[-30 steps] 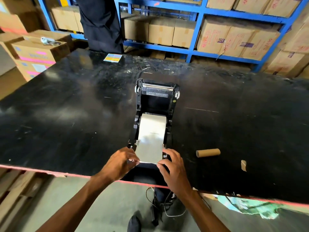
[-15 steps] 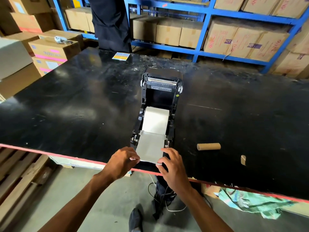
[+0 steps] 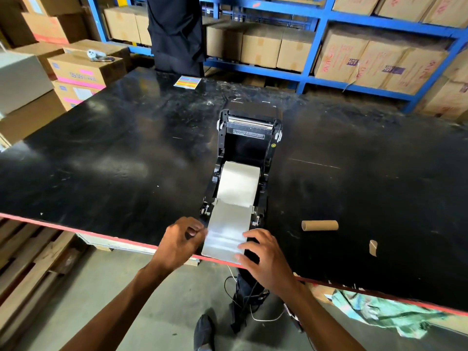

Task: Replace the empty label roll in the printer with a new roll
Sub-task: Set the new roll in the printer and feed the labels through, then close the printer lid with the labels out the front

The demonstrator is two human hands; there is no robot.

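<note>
One new label roll [image 3: 239, 183] was seated in the bay of the open printer [image 3: 249, 148], its axis lying across the machine and its free label strip [image 3: 226, 233] drawn straight toward the table edge [image 3: 101, 235]. The strip's left edge was pinched by the left hand [image 3: 181, 243], while the right edge was pressed under the right hand [image 3: 264, 257], fingers loosely spread; both hands were equally near. Well to the right, the empty core [image 3: 319, 225] was noted on the table.
</note>
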